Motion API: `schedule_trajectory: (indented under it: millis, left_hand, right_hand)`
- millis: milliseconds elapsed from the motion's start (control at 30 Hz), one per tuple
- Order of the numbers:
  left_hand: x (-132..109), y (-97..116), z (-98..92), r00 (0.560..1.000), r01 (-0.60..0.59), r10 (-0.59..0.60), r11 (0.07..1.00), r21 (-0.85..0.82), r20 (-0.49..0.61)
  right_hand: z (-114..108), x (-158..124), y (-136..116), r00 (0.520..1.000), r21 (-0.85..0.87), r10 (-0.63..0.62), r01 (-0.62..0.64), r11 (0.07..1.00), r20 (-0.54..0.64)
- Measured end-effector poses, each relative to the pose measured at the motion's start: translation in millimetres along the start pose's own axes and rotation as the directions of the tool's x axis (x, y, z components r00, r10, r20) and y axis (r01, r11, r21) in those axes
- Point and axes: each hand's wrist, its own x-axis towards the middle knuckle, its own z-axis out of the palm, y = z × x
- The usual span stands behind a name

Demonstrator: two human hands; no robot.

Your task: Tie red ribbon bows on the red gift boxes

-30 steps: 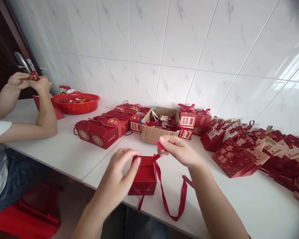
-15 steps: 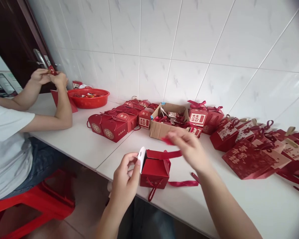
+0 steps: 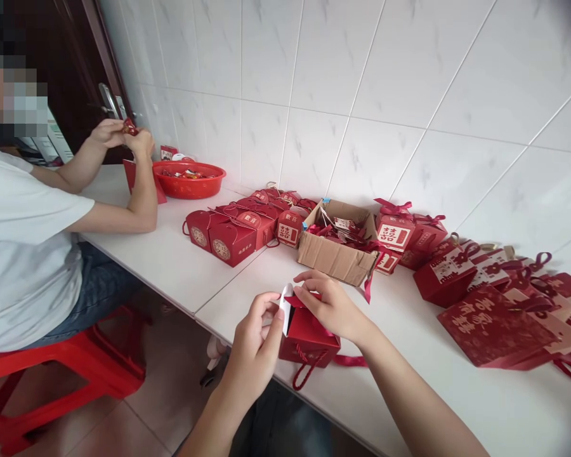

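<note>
Box (image 3: 310, 346) between both hands. Left hand (image 3: 257, 330) pinching its flap (image 3: 286, 308); right hand (image 3: 332, 306) over top, can't tell its grip.

The wearer's two hands (image 3: 330, 306), one carton (image 3: 335, 259), one basin (image 3: 190, 188)

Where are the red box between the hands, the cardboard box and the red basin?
Red box (image 3: 310, 330): head view, on its top panel.
Cardboard box (image 3: 335, 261): head view, on its near side wall.
Red basin (image 3: 189, 186): head view, on its outer wall below the rim.
</note>
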Motion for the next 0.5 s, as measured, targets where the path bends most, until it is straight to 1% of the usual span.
schedule_trajectory:
  millis: [133,200,267,300,333,433,500]
  left_hand:
    - [0,2,2.5,1.000,-0.004,0.004,1.000,0.013,0.019]
    - [5,2,4.4,0.999,0.032,-0.032,0.999,-0.005,0.003]
    - [14,2,6.4,0.997,0.070,-0.071,0.997,-0.035,-0.025]
    - [19,1,7.2,0.996,0.080,-0.081,0.996,-0.049,-0.022]
    - [23,0,7.8,0.997,0.082,-0.083,0.995,-0.059,0.000]
    - [32,-5,6.0,0.992,0.055,-0.050,0.998,-0.039,0.112]
    - [35,-13,-1.0,0.992,0.009,-0.015,0.999,0.053,0.128]
  right_hand:
    - [7,1,2,0.998,-0.057,-0.053,0.052,0.997,-0.015]
    - [9,1,5,0.998,-0.092,-0.061,0.060,0.994,-0.010]
    - [10,1,6,0.999,-0.118,-0.045,0.043,0.992,-0.016]
    - [10,1,6,0.999,-0.125,-0.035,0.032,0.992,-0.023]
    - [11,0,7,0.999,-0.130,-0.028,0.024,0.991,-0.026]
    - [9,0,7,1.000,-0.139,-0.029,0.028,0.990,-0.011]
    - [3,-1,7,0.999,-0.155,-0.029,0.026,0.988,-0.022]
